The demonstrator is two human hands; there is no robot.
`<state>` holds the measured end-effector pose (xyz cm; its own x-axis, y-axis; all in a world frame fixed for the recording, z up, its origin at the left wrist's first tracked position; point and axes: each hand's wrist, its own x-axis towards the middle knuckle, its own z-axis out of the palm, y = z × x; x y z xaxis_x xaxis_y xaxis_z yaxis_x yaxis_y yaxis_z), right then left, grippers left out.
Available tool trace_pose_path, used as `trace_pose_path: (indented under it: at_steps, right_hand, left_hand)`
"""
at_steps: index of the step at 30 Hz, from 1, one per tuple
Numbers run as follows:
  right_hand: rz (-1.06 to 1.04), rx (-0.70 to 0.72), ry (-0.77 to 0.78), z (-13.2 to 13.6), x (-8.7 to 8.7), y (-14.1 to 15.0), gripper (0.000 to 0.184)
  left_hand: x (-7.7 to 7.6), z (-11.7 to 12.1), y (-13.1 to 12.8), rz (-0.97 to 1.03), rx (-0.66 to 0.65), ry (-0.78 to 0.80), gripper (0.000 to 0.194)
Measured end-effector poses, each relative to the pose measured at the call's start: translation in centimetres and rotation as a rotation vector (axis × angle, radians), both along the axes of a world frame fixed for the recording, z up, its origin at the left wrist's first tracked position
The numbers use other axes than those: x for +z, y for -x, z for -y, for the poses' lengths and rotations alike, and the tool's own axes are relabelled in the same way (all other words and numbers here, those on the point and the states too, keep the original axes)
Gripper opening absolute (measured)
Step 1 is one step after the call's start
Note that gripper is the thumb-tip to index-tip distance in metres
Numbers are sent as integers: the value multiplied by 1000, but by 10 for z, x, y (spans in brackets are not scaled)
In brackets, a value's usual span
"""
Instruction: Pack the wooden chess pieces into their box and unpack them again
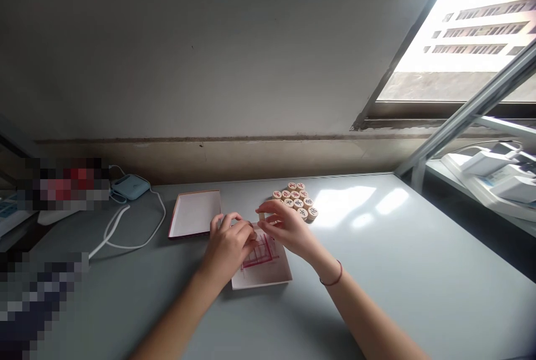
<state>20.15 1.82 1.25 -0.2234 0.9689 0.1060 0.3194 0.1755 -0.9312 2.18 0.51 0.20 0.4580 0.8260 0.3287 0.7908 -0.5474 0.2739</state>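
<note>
My right hand (288, 229), a dark red band round its wrist, pinches a round wooden Chinese chess piece (262, 216) on edge between thumb and fingers. The piece is above the far side of a shallow white box (262, 279) with pink lines drawn inside. My left hand (230, 240) is over the box's left side, its thumb and fingers drawn together; what they hold, if anything, is hidden. Just beyond my right hand stand several stacked chess pieces (298, 203) with red and black characters, partly covered by that hand.
A second shallow box part (195, 215), white inside with a dark edge, lies to the left. Farther left are a light blue device (130, 187) and a looping white cable (125, 246). A wall (234, 159) borders the grey table (377, 270) at the back; a metal post (419, 178) stands at right.
</note>
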Motion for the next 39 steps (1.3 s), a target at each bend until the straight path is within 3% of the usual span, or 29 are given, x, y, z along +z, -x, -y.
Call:
trace_pose_path:
  at_steps: [5, 10, 14, 22, 25, 30, 35, 39]
  right_hand:
    - [233, 26, -179, 6, 1, 4, 14]
    - [388, 75, -302, 10, -1, 12, 19]
    - [441, 149, -359, 12, -5, 19, 15]
    - [738, 129, -526, 9, -14, 21, 6]
    - [792, 104, -558, 7, -15, 21, 12]
    - [809, 93, -571, 7, -18, 24, 16]
    - [697, 86, -471, 7, -11, 19, 4]
    - [624, -135, -317, -20, 3, -10, 11]
  left_hand:
    - [-2, -1, 3, -107, 70, -49, 2]
    - [-4, -2, 12, -140, 138, 23, 28]
    - [-4, -3, 16, -134, 147, 93, 37]
    - [0, -3, 17, -97, 130, 187, 32]
    - [3, -3, 15, -83, 140, 212, 30]
    - [6, -4, 14, -65, 146, 204, 23]
    - [4, -5, 14, -62, 149, 202, 19]
    - [0, -5, 15, -73, 152, 164, 17]
